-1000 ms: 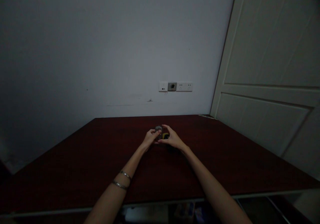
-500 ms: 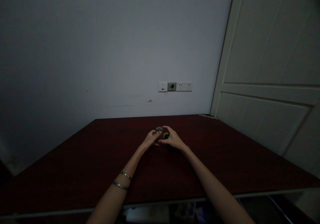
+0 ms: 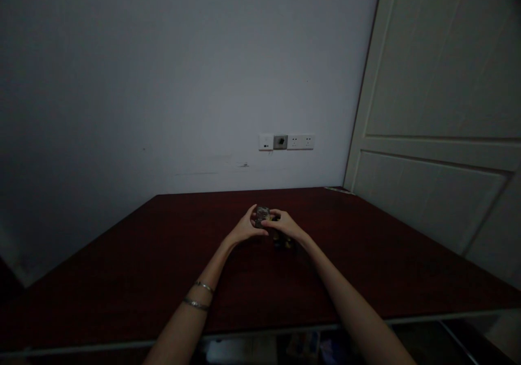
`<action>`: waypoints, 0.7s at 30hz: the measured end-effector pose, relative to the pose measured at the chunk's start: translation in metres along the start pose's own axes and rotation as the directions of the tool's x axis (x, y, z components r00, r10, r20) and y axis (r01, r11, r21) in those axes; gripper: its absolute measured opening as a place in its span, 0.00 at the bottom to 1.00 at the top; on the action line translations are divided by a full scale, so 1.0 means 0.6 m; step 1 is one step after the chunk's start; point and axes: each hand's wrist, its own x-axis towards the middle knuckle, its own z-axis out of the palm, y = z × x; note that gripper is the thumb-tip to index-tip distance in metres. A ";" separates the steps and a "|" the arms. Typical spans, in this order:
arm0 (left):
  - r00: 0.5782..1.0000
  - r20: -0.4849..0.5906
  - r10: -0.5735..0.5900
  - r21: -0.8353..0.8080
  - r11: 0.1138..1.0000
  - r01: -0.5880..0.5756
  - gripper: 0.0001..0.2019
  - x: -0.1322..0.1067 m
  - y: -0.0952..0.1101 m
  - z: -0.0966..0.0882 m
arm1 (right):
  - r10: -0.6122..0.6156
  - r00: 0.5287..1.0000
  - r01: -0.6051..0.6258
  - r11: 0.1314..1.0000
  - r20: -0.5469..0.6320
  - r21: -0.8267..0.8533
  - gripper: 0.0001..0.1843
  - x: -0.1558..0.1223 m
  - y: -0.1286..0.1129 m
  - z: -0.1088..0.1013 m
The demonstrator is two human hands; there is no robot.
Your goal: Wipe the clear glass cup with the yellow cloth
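Observation:
Between my hands, just above the table, is a small shiny, partly see-through object (image 3: 262,215) with dark and light patches; its kind cannot be made out. My left hand (image 3: 244,228) curves round its left side, fingers behind it and thumb stretched out below. From the right, my right hand (image 3: 286,225) grips it, the thumb lying across its lower front. Under the right hand a small black and yellow thing (image 3: 280,241) stands on the table, mostly in shadow and partly covered by that hand.
The dark red table (image 3: 142,267) reaches back to a pale wall (image 3: 183,83) with sockets (image 3: 300,142). A panelled white door (image 3: 431,191) stands along the right side. Under the front edge, blurred items (image 3: 242,350) lie in shadow.
My right hand has gone from around the black and yellow thing to the shiny object. My left hand has spread wider around that object, which shows more now.

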 end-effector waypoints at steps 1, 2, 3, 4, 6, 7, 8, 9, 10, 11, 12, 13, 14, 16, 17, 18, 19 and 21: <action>1.000 0.025 0.005 -0.016 1.000 -0.005 0.51 -0.001 0.003 0.002 | 0.006 1.000 -0.006 1.000 0.004 -0.009 0.28 -0.001 -0.001 0.000; 0.999 0.051 0.014 -0.027 1.000 -0.012 0.47 -0.002 0.008 0.005 | 0.013 1.000 -0.012 1.000 0.006 -0.017 0.28 -0.001 0.000 0.001; 0.997 0.072 0.023 -0.034 0.999 -0.021 0.42 -0.003 0.012 0.007 | 0.020 1.000 -0.020 1.000 0.007 -0.020 0.28 -0.001 0.000 0.002; 0.996 0.086 0.031 -0.038 0.999 -0.027 0.37 -0.005 0.017 0.009 | 0.024 1.000 -0.024 1.000 0.006 -0.018 0.28 -0.001 0.001 0.002; 0.996 0.078 0.032 -0.051 0.998 -0.028 0.33 -0.006 0.025 0.014 | 0.011 1.000 -0.011 1.000 0.014 0.003 0.28 0.000 0.000 0.003; 0.998 0.059 0.028 -0.062 0.998 -0.024 0.32 -0.007 0.027 0.016 | -0.002 1.000 0.002 1.000 0.031 0.021 0.28 0.000 -0.001 0.002; 0.999 0.036 0.023 -0.077 0.997 -0.020 0.33 -0.008 0.028 0.017 | -0.017 0.998 0.015 0.999 0.060 0.038 0.28 -0.001 -0.003 0.000; 1.000 0.014 0.019 -0.096 0.995 -0.018 0.33 -0.008 0.027 0.018 | -0.029 0.995 0.023 0.998 0.096 0.054 0.29 -0.001 -0.005 -0.004; 1.000 -0.008 0.018 -0.116 0.993 -0.019 0.33 -0.007 0.026 0.019 | -0.033 0.990 0.024 0.998 0.135 0.066 0.29 -0.001 -0.006 -0.009; 0.999 -0.029 0.018 -0.131 0.991 -0.022 0.33 -0.007 0.023 0.020 | -0.026 0.986 0.014 0.997 0.166 0.073 0.30 -0.001 -0.007 -0.015; 0.999 -0.049 0.019 -0.139 0.990 -0.025 0.33 -0.006 0.019 0.020 | -0.010 0.984 -0.003 0.997 0.177 0.074 0.32 -0.001 -0.007 -0.022; 0.997 -0.071 0.021 -0.142 0.989 -0.031 0.33 -0.005 0.016 0.020 | 0.007 0.986 -0.019 0.997 0.166 0.075 0.32 0.000 -0.005 -0.029; 0.995 -0.094 0.024 -0.139 0.990 -0.037 0.33 -0.004 0.012 0.021 | 0.016 0.991 -0.026 0.997 0.130 0.077 0.32 0.001 -0.003 -0.036; 0.990 -0.135 0.032 -0.122 0.991 -0.048 0.34 -0.001 0.007 0.021 | 0.005 1.000 -0.005 0.997 -0.004 0.082 0.27 0.006 0.003 -0.048; 0.988 -0.153 0.033 -0.114 0.992 -0.051 0.34 0.000 0.006 0.021 | -0.010 0.995 0.018 0.996 -0.095 0.083 0.24 0.008 0.006 -0.051; 0.985 -0.168 0.032 -0.108 0.993 -0.051 0.34 0.001 0.006 0.022 | -0.028 0.981 0.044 0.996 -0.189 0.081 0.21 0.011 0.009 -0.052; 0.984 -0.178 0.028 -0.104 0.993 -0.047 0.35 0.001 0.007 0.023 | -0.044 0.958 0.068 0.995 -0.283 0.076 0.18 0.014 0.010 -0.051; 0.983 -0.184 0.015 -0.108 0.994 -0.036 0.36 0.001 0.010 0.025 | -0.071 0.897 0.110 0.992 -0.436 0.065 0.16 0.019 0.010 -0.044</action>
